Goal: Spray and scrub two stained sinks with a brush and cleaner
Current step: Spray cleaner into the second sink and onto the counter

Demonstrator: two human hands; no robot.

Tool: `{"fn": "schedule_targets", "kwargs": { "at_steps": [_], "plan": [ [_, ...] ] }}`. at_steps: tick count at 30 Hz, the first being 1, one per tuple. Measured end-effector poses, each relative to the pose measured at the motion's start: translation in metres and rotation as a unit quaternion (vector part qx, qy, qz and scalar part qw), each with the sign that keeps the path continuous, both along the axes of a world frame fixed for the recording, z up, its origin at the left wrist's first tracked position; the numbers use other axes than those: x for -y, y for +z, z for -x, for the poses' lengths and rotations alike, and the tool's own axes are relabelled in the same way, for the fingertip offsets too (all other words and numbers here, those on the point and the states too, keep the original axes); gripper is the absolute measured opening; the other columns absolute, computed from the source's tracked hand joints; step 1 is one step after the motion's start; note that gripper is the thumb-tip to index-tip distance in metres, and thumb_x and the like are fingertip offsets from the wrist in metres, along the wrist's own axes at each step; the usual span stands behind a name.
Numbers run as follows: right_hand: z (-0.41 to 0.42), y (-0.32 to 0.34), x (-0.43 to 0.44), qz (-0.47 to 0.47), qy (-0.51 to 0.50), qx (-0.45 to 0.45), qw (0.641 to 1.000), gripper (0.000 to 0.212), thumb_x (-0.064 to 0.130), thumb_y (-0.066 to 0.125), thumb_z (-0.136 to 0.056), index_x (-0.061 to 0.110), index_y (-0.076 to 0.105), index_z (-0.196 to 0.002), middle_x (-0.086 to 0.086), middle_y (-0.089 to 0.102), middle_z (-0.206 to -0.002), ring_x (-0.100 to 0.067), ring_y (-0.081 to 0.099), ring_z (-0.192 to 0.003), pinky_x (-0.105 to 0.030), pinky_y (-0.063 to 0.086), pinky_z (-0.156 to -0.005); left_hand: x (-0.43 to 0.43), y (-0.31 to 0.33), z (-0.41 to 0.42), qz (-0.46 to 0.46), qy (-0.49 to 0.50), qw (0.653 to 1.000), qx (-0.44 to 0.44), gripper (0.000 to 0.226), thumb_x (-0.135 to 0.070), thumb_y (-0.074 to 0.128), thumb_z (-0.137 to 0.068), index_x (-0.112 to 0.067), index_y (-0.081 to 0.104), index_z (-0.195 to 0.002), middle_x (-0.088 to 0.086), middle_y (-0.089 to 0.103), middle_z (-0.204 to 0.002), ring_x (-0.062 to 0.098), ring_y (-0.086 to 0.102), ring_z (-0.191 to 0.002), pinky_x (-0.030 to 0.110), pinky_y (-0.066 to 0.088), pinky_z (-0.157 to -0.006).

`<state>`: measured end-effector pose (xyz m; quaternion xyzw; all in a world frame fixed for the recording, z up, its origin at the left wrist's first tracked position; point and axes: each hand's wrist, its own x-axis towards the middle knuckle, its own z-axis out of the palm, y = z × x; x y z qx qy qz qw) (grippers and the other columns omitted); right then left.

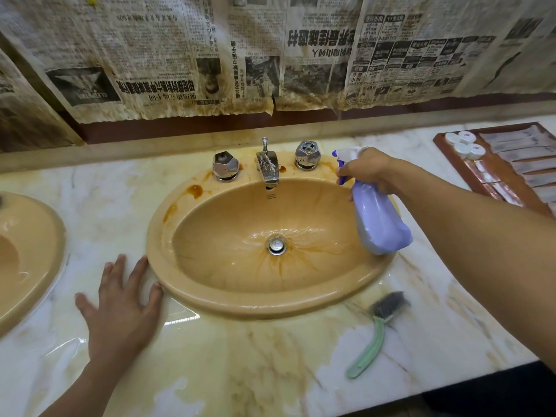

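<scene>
R hand [368,170] grips spray bottle [380,218] over right rim of stained sink [228,299], nozzle toward faucet [267,167]. L hand [120,305] released, flat on desk [240,371] beside sink. Brush [376,329] lies on desk, front-right of sink.

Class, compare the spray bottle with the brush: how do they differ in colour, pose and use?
The spray bottle is purple; the brush has a green handle and grey bristles. The spray bottle hangs tilted above the right rim of the sink, gripped by the right hand; the brush lies flat on the counter, untouched. Both sit right of the drain.
</scene>
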<state>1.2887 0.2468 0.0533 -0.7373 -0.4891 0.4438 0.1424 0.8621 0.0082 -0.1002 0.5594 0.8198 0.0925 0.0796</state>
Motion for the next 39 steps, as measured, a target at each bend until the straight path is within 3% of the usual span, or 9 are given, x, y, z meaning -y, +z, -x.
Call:
{"fn": "schedule_targets", "kwargs": {
  "at_steps": [6,12,17,19,23,27,30,35,39],
  "plan": [
    [0.007,-0.002,-0.003,-0.027,-0.016,0.017,0.999,0.013,0.012,0.065,-0.095,0.0,0.062,-0.098,-0.02,0.069,-0.088,-0.026,0.061,-0.04,-0.028,0.053,-0.046,0.0,-0.001,0.0,-0.005,0.0,1.0,-0.004,0.067,-0.064,0.021,-0.095,-0.042,0.03,-0.157,-0.003,0.014,-0.171,0.012,0.003,-0.158,0.062,0.001,-0.119],
    [0.013,-0.002,-0.003,-0.041,-0.011,0.024,0.999,0.007,0.006,0.058,-0.091,0.002,0.061,-0.086,-0.02,0.066,-0.074,-0.027,0.06,-0.038,-0.032,0.055,-0.05,0.0,-0.001,0.001,-0.006,-0.001,1.0,-0.006,0.067,-0.063,0.021,-0.095,-0.042,0.03,-0.157,-0.003,0.015,-0.171,0.013,0.004,-0.158,0.062,0.0,-0.119],
    [0.015,-0.001,-0.005,-0.038,-0.012,0.036,0.999,0.01,0.009,0.056,-0.093,0.001,0.061,-0.095,-0.009,0.062,-0.047,-0.029,0.063,-0.04,-0.044,0.062,-0.061,0.001,0.0,0.0,-0.006,0.001,1.0,-0.002,0.067,-0.064,0.021,-0.095,-0.042,0.03,-0.157,-0.003,0.014,-0.171,0.012,0.002,-0.157,0.062,-0.001,-0.12],
    [0.016,0.001,-0.006,-0.041,-0.016,0.036,0.998,0.008,0.009,0.058,-0.094,0.001,0.06,-0.096,-0.011,0.063,-0.052,-0.031,0.064,-0.042,-0.048,0.063,-0.062,0.001,0.0,-0.001,-0.007,0.001,1.0,-0.001,0.067,-0.064,0.021,-0.095,-0.042,0.03,-0.157,-0.003,0.014,-0.171,0.012,0.002,-0.157,0.062,-0.001,-0.12],
    [0.02,0.006,-0.008,-0.045,-0.013,0.023,0.999,0.009,0.002,0.06,-0.093,0.002,0.058,-0.084,-0.015,0.065,-0.069,-0.034,0.062,-0.05,-0.04,0.058,-0.053,0.001,0.0,0.0,-0.006,0.004,1.0,-0.002,0.066,-0.064,0.021,-0.095,-0.043,0.03,-0.157,-0.004,0.013,-0.171,0.011,0.002,-0.158,0.061,-0.001,-0.12],
    [0.028,0.007,-0.015,-0.035,-0.013,0.021,0.999,0.021,0.0,0.061,-0.092,-0.001,0.063,-0.071,-0.02,0.067,-0.075,-0.037,0.061,-0.057,-0.055,0.063,-0.068,0.001,0.0,-0.001,-0.007,0.003,1.0,0.006,0.067,-0.064,0.021,-0.095,-0.042,0.03,-0.158,-0.004,0.013,-0.171,0.01,0.001,-0.157,0.06,-0.004,-0.121],
    [0.035,0.008,-0.021,-0.03,0.0,0.033,0.999,0.023,0.001,0.057,-0.09,-0.002,0.065,-0.069,-0.025,0.073,-0.087,-0.034,0.063,-0.054,-0.05,0.062,-0.068,0.0,-0.001,0.001,0.001,0.004,1.0,-0.001,0.069,-0.066,0.019,-0.095,-0.042,0.029,-0.159,-0.005,0.011,-0.171,0.01,-0.001,-0.157,0.06,-0.004,-0.121],
    [0.043,0.011,-0.029,-0.039,-0.006,0.057,0.998,0.013,0.0,0.053,-0.089,-0.002,0.061,-0.079,-0.017,0.067,-0.059,-0.032,0.063,-0.046,-0.051,0.062,-0.065,0.0,0.0,0.001,0.002,0.0,1.0,0.001,0.069,-0.065,0.021,-0.095,-0.04,0.03,-0.158,-0.003,0.012,-0.171,0.012,0.001,-0.158,0.062,-0.003,-0.12],
    [0.046,0.015,-0.03,-0.053,-0.016,0.06,0.997,0.017,0.002,0.05,-0.093,0.005,0.053,-0.077,-0.02,0.059,-0.069,-0.029,0.058,-0.042,-0.039,0.057,-0.053,-0.001,0.003,0.0,0.005,0.003,1.0,0.003,0.069,-0.064,0.022,-0.094,-0.04,0.031,-0.158,-0.003,0.012,-0.171,0.013,0.001,-0.158,0.061,-0.003,-0.12]
  ]
}}
